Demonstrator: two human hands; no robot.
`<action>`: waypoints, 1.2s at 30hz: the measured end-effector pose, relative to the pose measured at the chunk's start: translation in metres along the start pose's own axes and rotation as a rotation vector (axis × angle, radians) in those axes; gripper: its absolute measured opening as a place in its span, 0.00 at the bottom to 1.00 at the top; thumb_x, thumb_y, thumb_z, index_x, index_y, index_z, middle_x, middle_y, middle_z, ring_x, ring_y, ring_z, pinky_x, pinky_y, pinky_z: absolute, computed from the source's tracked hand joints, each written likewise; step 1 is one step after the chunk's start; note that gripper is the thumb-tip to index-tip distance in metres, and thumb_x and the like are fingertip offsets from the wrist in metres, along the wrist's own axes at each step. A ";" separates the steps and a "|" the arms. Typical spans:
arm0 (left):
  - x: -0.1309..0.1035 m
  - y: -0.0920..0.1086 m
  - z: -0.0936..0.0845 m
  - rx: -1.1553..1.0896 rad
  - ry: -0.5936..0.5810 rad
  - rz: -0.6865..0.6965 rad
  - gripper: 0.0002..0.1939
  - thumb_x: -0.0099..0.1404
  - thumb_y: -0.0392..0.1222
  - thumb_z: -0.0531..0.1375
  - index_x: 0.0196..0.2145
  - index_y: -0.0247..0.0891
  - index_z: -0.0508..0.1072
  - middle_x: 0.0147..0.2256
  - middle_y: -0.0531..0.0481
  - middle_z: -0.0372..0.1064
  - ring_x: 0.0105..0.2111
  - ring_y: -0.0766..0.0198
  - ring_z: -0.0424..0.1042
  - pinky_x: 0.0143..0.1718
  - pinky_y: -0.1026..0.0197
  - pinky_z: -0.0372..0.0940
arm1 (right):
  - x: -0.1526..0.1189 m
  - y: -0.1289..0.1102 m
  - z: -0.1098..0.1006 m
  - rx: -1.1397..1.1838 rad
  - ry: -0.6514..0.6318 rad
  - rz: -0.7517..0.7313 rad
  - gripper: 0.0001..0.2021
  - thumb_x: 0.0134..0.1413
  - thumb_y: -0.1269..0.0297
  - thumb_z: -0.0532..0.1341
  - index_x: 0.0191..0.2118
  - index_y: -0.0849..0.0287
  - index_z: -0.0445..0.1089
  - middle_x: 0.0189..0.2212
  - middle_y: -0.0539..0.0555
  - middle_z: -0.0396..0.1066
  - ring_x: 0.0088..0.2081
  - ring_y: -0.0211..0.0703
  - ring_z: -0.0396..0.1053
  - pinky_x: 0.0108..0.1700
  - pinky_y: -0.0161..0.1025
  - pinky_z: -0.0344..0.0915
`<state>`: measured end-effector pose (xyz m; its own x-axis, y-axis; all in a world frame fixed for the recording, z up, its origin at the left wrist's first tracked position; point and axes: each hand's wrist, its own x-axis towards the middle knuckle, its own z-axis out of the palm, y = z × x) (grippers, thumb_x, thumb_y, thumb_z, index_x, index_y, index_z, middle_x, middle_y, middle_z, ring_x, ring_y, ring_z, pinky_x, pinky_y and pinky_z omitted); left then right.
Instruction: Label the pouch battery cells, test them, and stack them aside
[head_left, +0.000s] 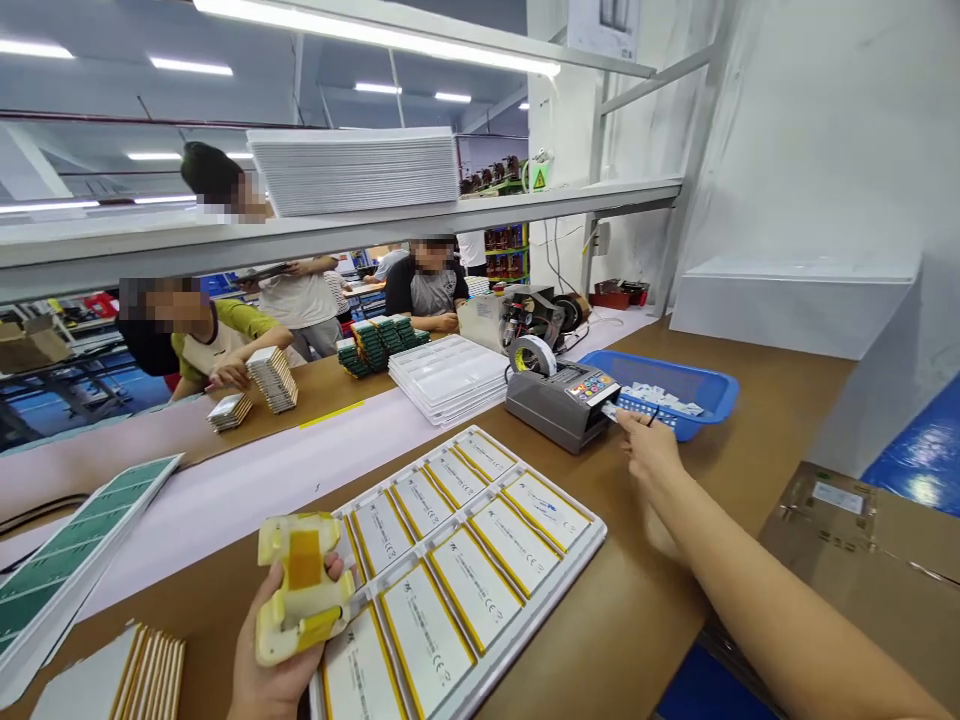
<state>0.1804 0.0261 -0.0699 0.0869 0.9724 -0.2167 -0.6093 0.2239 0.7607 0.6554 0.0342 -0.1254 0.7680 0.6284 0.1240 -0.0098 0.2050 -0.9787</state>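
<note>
My left hand (262, 640) grips a pale yellow plastic jig (304, 575) with an amber tape patch on it, held over the near-left corner of a white tray (598, 540). Flat white battery packs (480, 580) with yellow edges and printed labels lie in rows in that tray. At the front slot of a grey tape dispenser (551, 415), the fingertips of my right hand (651, 445) pinch a small whitish tape piece (610, 411). A thin dark tip pokes up beside these fingers; its kind is unclear. A tape roll (534, 355) sits on top of the dispenser.
A blue basket (720, 400) with small white pieces stands behind my right hand. Stacked white trays (450, 375) lie beyond the dispenser. Battery stacks (154, 670) and a tray with green pieces (90, 545) are at left. A shelf (487, 205) crosses above; co-workers sit opposite.
</note>
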 end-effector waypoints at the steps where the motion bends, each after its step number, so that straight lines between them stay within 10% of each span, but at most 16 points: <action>1: 0.000 0.000 0.000 -0.009 0.001 -0.010 0.15 0.58 0.36 0.52 0.43 0.36 0.66 0.33 0.40 0.73 0.33 0.53 0.72 0.37 0.46 0.67 | -0.009 -0.009 0.004 -0.036 -0.085 -0.053 0.18 0.39 0.46 0.59 0.25 0.55 0.57 0.20 0.48 0.57 0.22 0.37 0.55 0.21 0.35 0.54; 6: 0.001 -0.001 0.002 -0.026 -0.052 -0.028 0.15 0.59 0.39 0.50 0.44 0.34 0.66 0.33 0.38 0.72 0.32 0.53 0.72 0.36 0.43 0.66 | -0.067 -0.051 0.040 -0.524 -1.303 -0.534 0.08 0.44 0.59 0.59 0.26 0.58 0.62 0.34 0.53 0.61 0.36 0.42 0.60 0.39 0.38 0.59; 10: 0.001 -0.002 0.003 -0.027 -0.079 -0.010 0.17 0.59 0.39 0.50 0.46 0.37 0.65 0.34 0.39 0.72 0.33 0.53 0.72 0.36 0.43 0.66 | -0.094 -0.061 0.076 -0.882 -1.599 -0.635 0.11 0.40 0.61 0.63 0.32 0.59 0.64 0.39 0.53 0.59 0.35 0.42 0.61 0.36 0.37 0.59; 18: 0.003 -0.003 0.005 -0.025 -0.066 -0.028 0.18 0.60 0.40 0.50 0.47 0.37 0.65 0.34 0.40 0.72 0.33 0.53 0.72 0.34 0.45 0.67 | -0.081 -0.032 0.102 -1.049 -1.480 -0.455 0.36 0.20 0.54 0.70 0.43 0.55 0.61 0.42 0.53 0.60 0.34 0.43 0.63 0.31 0.35 0.60; 25: 0.000 -0.001 0.004 -0.008 -0.076 0.006 0.16 0.59 0.38 0.49 0.44 0.34 0.67 0.33 0.37 0.72 0.33 0.52 0.72 0.36 0.44 0.66 | -0.088 -0.009 0.070 -0.535 -0.863 -0.495 0.12 0.52 0.61 0.52 0.42 0.56 0.64 0.38 0.54 0.67 0.39 0.44 0.64 0.40 0.39 0.61; 31: 0.002 0.000 0.004 0.021 -0.026 0.012 0.15 0.57 0.36 0.51 0.42 0.34 0.68 0.32 0.38 0.72 0.32 0.52 0.72 0.36 0.44 0.66 | -0.005 -0.034 0.012 -0.569 -0.148 -0.455 0.19 0.54 0.60 0.47 0.50 0.58 0.61 0.43 0.56 0.67 0.40 0.46 0.65 0.42 0.42 0.61; 36: 0.001 0.000 0.009 0.028 0.060 -0.041 0.14 0.57 0.37 0.51 0.41 0.34 0.69 0.32 0.39 0.72 0.32 0.53 0.72 0.36 0.46 0.67 | 0.053 -0.041 -0.022 -1.067 -0.212 -0.243 0.22 0.47 0.70 0.51 0.50 0.52 0.65 0.43 0.59 0.68 0.41 0.57 0.65 0.40 0.51 0.60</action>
<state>0.1876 0.0280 -0.0652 0.0633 0.9567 -0.2842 -0.5838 0.2665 0.7669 0.7109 0.0430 -0.0820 0.5487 0.7955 0.2570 0.7596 -0.3460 -0.5507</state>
